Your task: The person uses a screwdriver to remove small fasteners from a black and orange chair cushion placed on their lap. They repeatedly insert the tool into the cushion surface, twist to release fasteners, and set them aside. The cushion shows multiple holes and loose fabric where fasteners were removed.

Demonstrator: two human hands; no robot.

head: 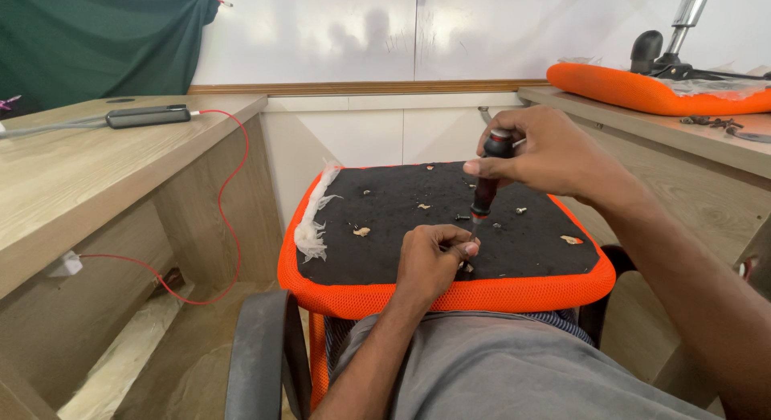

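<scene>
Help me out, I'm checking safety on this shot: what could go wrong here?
The screwdriver tip sits right beside the left hand fingertips; a slip by the right hand could jab them. The seat cushion rests on the lap, so it might tip. Loose screws on it could roll off.

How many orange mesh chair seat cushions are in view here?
2. One orange mesh seat cushion, black underside up, lies on the person's lap under the left hand and right hand. The second orange cushion rests on the right-hand desk. Others may be out of frame.
</scene>
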